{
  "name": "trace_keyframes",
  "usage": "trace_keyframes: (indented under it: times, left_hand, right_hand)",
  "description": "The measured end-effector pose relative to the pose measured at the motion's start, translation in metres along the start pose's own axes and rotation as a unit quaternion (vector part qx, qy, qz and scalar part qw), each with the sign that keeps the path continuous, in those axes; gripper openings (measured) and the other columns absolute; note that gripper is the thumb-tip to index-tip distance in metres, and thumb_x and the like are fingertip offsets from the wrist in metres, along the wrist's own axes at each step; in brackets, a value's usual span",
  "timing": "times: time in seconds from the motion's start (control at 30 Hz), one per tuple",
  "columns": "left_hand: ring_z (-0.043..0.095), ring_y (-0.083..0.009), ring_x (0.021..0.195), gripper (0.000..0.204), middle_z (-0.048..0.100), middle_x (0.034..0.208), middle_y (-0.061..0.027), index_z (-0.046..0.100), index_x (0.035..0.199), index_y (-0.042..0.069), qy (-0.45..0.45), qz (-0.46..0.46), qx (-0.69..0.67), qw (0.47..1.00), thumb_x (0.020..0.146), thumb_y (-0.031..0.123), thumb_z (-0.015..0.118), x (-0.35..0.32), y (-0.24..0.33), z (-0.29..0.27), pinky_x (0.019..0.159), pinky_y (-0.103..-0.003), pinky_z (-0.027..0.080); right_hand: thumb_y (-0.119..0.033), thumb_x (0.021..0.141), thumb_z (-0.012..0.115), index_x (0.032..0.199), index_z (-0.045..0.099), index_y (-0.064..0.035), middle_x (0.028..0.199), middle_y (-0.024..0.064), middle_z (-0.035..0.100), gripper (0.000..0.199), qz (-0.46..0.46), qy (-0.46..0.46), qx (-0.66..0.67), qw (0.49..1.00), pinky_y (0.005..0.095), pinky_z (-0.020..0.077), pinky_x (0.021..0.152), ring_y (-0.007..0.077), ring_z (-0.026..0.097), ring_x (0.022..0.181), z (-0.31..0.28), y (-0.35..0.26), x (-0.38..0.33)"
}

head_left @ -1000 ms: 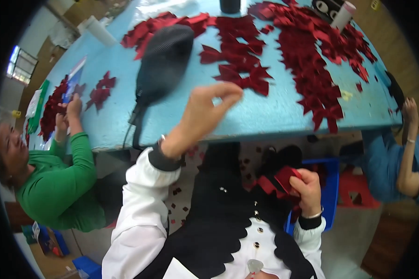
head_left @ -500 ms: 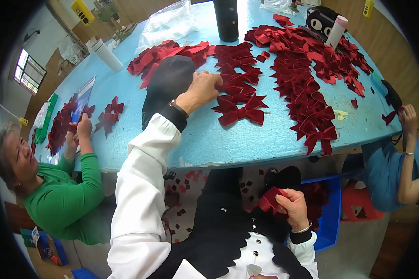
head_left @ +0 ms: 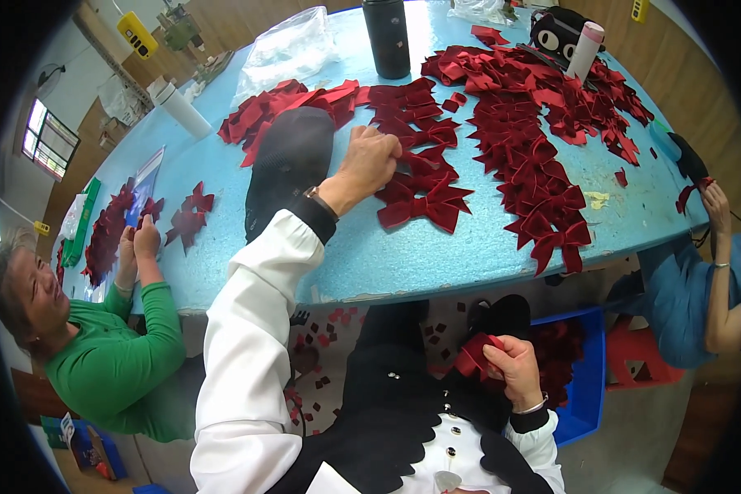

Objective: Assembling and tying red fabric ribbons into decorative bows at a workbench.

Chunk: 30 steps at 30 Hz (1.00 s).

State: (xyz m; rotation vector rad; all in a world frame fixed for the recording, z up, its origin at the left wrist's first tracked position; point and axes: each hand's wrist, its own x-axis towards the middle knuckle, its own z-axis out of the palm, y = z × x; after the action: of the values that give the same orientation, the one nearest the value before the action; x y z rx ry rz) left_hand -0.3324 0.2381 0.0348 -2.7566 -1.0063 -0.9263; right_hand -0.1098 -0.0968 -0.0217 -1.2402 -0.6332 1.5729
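Note:
My left hand reaches out over the blue table, fingers curled together beside a column of dark red velvet bows. Its fingertips are partly hidden, and I cannot make out what they hold, if anything. Left of that wrist lies a long, rounded black thing with a mesh-like surface. Low on the right, below the table edge and over my lap, my right hand is closed on a folded red ribbon piece, pinched between thumb and fingers.
Another column of bows and loose red pieces lie to the right. Bottles stand toward the back. A blue crate is beside my right hand. Co-workers sit left, in a green top, and right, in blue.
My left hand has shifted slightly right and down along the bow column, its fingers still curled. My right hand keeps hold of the ribbon piece. The whole view has shifted slightly.

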Motion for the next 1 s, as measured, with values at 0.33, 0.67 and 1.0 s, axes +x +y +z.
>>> trace_keyframes:
  times: [0.33, 0.67, 1.0]
  left_hand:
    - [0.056, -0.0238, 0.083, 0.012, 0.064, 0.076, -0.0051, 0.066, 0.08, 0.008, 0.028, -0.017, 0.072, 0.997, 0.069, 0.004, 0.06, 0.015, 0.005, 0.022, 0.086, -0.036, 0.037]
    - [0.054, -0.0245, 0.099, 0.022, 0.062, 0.1, -0.0067, 0.064, 0.099, 0.01, 0.0, 0.026, -0.053, 0.998, 0.078, 0.008, 0.058, 0.048, -0.003, 0.034, 0.087, -0.036, 0.036]
    - [0.047, -0.025, 0.115, 0.033, 0.056, 0.118, -0.0058, 0.053, 0.122, 0.016, -0.175, -0.058, 0.018, 0.983, 0.092, 0.028, 0.047, 0.043, -0.004, 0.034, 0.095, -0.053, 0.024]
  right_hand:
    - [-0.01, 0.084, 0.063, 0.082, 0.062, -0.0015, 0.057, -0.0022, 0.051, 0.009, 0.014, 0.015, -0.004, 1.0, 0.0187, 0.0281, 0.043, 0.0031, 0.038, 0.045, 0.003, 0.001, 0.001]
    - [-0.012, 0.083, 0.065, 0.082, 0.063, -0.0017, 0.059, -0.003, 0.052, 0.011, 0.018, 0.025, -0.015, 0.999, 0.0182, 0.0277, 0.043, 0.0025, 0.039, 0.046, 0.003, -0.001, 0.002]
    - [-0.011, 0.084, 0.063, 0.08, 0.061, -0.0033, 0.057, -0.0036, 0.049, 0.009, 0.025, 0.054, -0.002, 0.998, 0.0189, 0.0252, 0.041, 0.0028, 0.036, 0.044, 0.0, 0.003, -0.005]
